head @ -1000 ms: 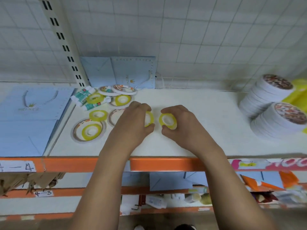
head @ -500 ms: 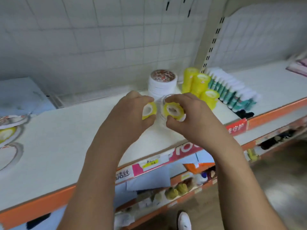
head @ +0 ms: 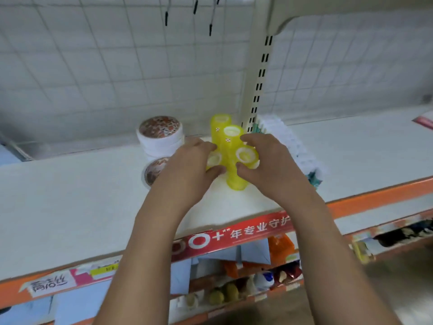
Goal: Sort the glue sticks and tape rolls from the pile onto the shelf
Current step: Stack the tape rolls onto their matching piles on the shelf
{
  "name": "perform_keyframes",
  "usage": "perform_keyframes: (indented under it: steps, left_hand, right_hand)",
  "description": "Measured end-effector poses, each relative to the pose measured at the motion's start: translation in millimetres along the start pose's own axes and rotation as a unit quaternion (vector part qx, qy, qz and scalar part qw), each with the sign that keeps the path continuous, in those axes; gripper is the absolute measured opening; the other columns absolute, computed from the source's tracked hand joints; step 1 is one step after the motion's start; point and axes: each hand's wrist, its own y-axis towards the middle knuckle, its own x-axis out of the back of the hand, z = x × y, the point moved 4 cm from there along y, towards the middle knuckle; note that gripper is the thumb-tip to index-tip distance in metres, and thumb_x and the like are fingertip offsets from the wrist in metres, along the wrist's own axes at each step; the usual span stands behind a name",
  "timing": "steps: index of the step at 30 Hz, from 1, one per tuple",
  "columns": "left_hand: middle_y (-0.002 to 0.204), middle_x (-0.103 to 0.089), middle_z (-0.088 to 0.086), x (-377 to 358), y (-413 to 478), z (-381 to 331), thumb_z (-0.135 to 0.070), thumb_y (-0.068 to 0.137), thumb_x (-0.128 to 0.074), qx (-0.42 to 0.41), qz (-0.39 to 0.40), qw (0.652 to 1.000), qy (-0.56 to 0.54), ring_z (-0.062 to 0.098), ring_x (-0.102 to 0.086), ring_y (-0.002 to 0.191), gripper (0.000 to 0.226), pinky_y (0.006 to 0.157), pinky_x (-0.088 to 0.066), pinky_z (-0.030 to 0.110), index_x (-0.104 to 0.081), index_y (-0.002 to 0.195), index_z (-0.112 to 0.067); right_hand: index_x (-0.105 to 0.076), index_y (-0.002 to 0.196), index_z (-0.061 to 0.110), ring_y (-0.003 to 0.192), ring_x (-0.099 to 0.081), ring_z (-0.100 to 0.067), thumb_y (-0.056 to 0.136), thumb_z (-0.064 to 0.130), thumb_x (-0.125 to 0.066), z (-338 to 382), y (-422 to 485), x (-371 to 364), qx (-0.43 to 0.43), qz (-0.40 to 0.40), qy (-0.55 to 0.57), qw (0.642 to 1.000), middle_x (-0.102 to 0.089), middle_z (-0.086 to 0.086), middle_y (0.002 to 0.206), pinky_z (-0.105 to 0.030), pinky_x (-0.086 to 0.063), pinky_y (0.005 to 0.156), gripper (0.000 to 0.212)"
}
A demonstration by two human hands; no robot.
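My left hand (head: 189, 165) grips a small yellow tape roll (head: 214, 158) between fingers and thumb. My right hand (head: 269, 165) grips another yellow tape roll (head: 246, 154) the same way. Both rolls hover just in front of tall stacks of yellow tape rolls (head: 230, 141) standing on the white shelf (head: 82, 207). A row of glue sticks with white caps (head: 293, 146) lies to the right of the stacks, partly hidden by my right hand.
Two stacks of wide white tape rolls with patterned tops (head: 160, 137) stand left of the yellow stacks. A slotted upright post (head: 259, 85) rises behind. An orange shelf edge with a red label strip (head: 246, 231) runs below; lower shelves hold mixed goods.
The view swung right from the loose pile to the sorted stacks. Both hands carried their yellow tape rolls along and now hold them close to the yellow stacks.
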Motion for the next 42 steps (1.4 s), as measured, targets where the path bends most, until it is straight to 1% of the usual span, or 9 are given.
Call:
perform_keyframes:
  steps: [3,6,14,20,25,28,32,37,42]
  left_hand:
    - [0.117,-0.059,0.008,-3,8,-7,-0.029,0.084,-0.072,0.01,-0.021,1.0,0.001,0.027,-0.057,0.105,0.045,0.091,-0.042,0.033,-0.062,0.125,-0.014]
    - [0.115,-0.061,0.009,-4,13,-12,-0.025,0.083,-0.074,0.018,-0.042,0.999,-0.008,0.029,-0.06,0.099,0.043,0.089,-0.045,0.037,-0.064,0.123,-0.013]
    - [0.117,-0.06,0.006,-18,25,-21,-0.028,0.082,-0.074,0.034,-0.06,0.998,-0.012,0.024,-0.057,0.104,0.049,0.086,-0.038,0.026,-0.062,0.127,-0.014]
    - [0.119,-0.062,0.004,-38,36,-32,-0.035,0.074,-0.081,0.063,-0.055,0.996,-0.01,0.026,-0.058,0.101,0.058,0.082,-0.045,0.032,-0.06,0.124,-0.014]
    - [0.109,-0.063,0.003,-44,34,-30,-0.034,0.068,-0.085,0.089,-0.086,0.991,-0.058,0.024,-0.058,0.096,0.056,0.08,-0.048,0.036,-0.06,0.112,-0.012]
    - [0.106,-0.066,0.003,-41,30,-23,-0.034,0.066,-0.087,0.096,-0.073,0.989,-0.083,0.023,-0.06,0.092,0.059,0.082,-0.05,0.041,-0.062,0.114,-0.011]
    - [0.095,-0.07,0.004,-40,29,-15,-0.035,0.071,-0.083,0.106,-0.042,0.991,-0.071,0.02,-0.064,0.082,0.047,0.078,-0.052,0.04,-0.068,0.108,-0.011]
    - [0.095,-0.072,0.003,-42,33,-18,-0.037,0.074,-0.081,0.108,-0.034,0.991,-0.069,0.019,-0.066,0.084,0.041,0.078,-0.052,0.04,-0.069,0.106,-0.013]
    - [0.096,-0.072,0.004,-43,33,-16,-0.036,0.074,-0.081,0.122,-0.018,0.989,-0.076,0.021,-0.066,0.087,0.043,0.079,-0.052,0.04,-0.068,0.108,-0.013]
  right_hand:
    - [-0.05,0.137,0.013,0.122,-0.047,-0.023,0.083,0.021,-0.07,-14,9,-5,0.02,0.015,0.008,1.0,-0.053,-0.009,0.127,-0.022,-0.031,0.097,0.058]
    - [-0.047,0.14,0.016,0.121,-0.048,-0.023,0.084,0.026,-0.071,-24,14,-10,0.026,0.034,0.018,0.999,-0.053,-0.006,0.129,-0.03,-0.037,0.101,0.061]
    - [-0.046,0.138,0.022,0.117,-0.05,-0.017,0.076,0.037,-0.078,-37,18,-17,0.023,0.046,0.066,0.996,-0.054,-0.001,0.129,-0.027,-0.04,0.09,0.072]
    - [-0.055,0.127,0.019,0.107,-0.055,-0.016,0.079,0.035,-0.076,-49,13,-12,-0.003,0.069,0.059,0.996,-0.06,0.001,0.116,-0.032,-0.045,0.085,0.056]
    - [-0.063,0.104,0.015,0.097,-0.058,-0.017,0.082,0.034,-0.072,-49,12,-12,-0.006,0.089,0.052,0.995,-0.065,0.0,0.102,-0.038,-0.048,0.082,0.03]
    - [-0.065,0.105,0.015,0.094,-0.059,-0.018,0.082,0.035,-0.072,-46,12,-11,-0.009,0.086,0.055,0.995,-0.067,-0.001,0.1,-0.039,-0.049,0.081,0.032]
    - [-0.067,0.105,0.016,0.091,-0.061,-0.016,0.08,0.038,-0.075,-43,14,-9,-0.021,0.092,0.063,0.994,-0.068,0.001,0.097,-0.039,-0.051,0.08,0.033]
    - [-0.068,0.099,0.013,0.089,-0.062,-0.018,0.078,0.034,-0.077,-43,18,-7,-0.043,0.094,0.069,0.992,-0.068,-0.001,0.092,-0.041,-0.052,0.079,0.03]
    - [-0.066,0.107,0.015,0.093,-0.06,-0.017,0.077,0.032,-0.078,-43,16,-8,-0.049,0.11,0.059,0.991,-0.066,0.001,0.101,-0.036,-0.051,0.079,0.036]
